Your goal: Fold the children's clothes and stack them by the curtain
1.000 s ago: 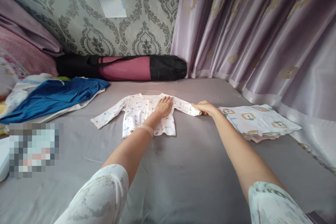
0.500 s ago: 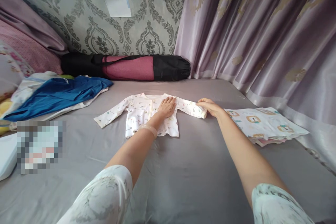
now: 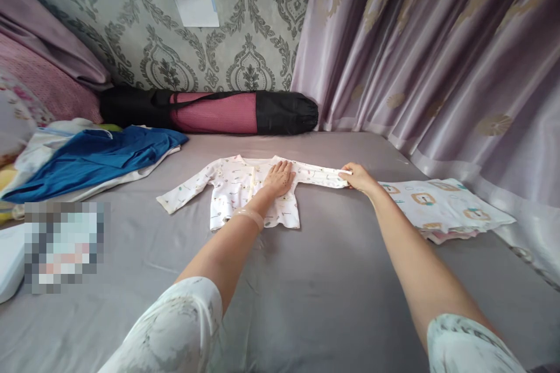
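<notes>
A grey sheet [image 3: 328, 280] is spreading beneath and all around the small printed shirt [image 3: 231, 178], which is lying flat, its neckline pointing away from the person. Beyond the shirt a patterned wall [image 3: 236, 58] is rising, and beyond it to the right a lilac curtain [image 3: 415, 41] is hanging in folds. A long black bag with a pink middle panel [image 3: 214, 113] is resting behind the shirt, along the wall's foot; it is bulging into a full roll, but its contents are not showing clearly enough to name. A heap of clothes, a blue garment [image 3: 109, 154] uppermost, is sprawling to the shirt's left, and a folded stack of cloths [image 3: 441, 204] is sitting to its right. A white sheet of paper [image 3: 199, 10] is clinging to the wall above and beyond the shirt.

The left hand [image 3: 280, 178] is lying open and flat on the shirt's right half, pressing without grasping. The right hand [image 3: 359, 178] is closing thumb and fingers on the end of the shirt's right sleeve. A clear bracelet [image 3: 250, 215] is circling the left wrist, just below the shirt's chest.

Half a second ago the right hand was touching the sleeve short of its end; now it is pinching the very cuff, and the sleeve is running straighter and narrower. The left hand is keeping its place.
</notes>
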### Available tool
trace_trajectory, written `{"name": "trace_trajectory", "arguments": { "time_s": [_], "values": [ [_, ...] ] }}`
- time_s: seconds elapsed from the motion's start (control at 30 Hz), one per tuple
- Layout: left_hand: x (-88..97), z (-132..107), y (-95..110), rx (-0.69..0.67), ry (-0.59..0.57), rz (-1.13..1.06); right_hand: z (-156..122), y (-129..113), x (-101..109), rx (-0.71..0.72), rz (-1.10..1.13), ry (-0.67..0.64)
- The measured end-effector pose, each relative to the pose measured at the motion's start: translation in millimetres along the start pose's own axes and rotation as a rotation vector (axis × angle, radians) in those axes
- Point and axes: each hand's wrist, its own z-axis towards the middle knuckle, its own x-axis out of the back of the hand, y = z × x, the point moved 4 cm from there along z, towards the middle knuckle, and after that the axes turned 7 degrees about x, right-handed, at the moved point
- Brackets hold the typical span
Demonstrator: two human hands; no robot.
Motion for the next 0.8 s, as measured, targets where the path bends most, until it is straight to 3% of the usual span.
{"name": "trace_trajectory", "arguments": {
  "time_s": [0.13, 0.27, 0.43, 0.53, 0.63, 0.7, 0.8],
  "values": [
    [0.0, 0.2, 0.2, 0.000, 0.020, 0.003, 1.8, 6.0, 0.0, 0.112, -0.361, 0.027],
    [0.3, -0.7, 0.6, 0.004, 0.001, 0.004, -5.5, 4.9, -4.3, 0.106, -0.502, 0.008],
    [0.4, -2.2, 1.7, -0.001, -0.005, 0.013, -17.8, -22.6, -18.1, 0.103, -0.705, 0.101],
    [0.2, -2.6, 2.2, 0.007, 0.006, 0.023, -23.6, -58.6, -47.4, 0.287, -0.618, 0.092],
    [-0.6, -2.2, 1.8, 0.022, -0.005, 0.058, -26.6, -94.0, -91.9, 0.505, -0.446, -0.141],
    [-1.7, -1.4, 1.2, 0.029, -0.029, 0.094, -24.2, -105.1, -114.4, 0.459, -0.367, -0.245],
    [-3.4, 0.2, 0.7, 0.031, -0.060, 0.130, -18.7, -108.2, -130.9, 0.379, -0.343, -0.282]
  ]
}}
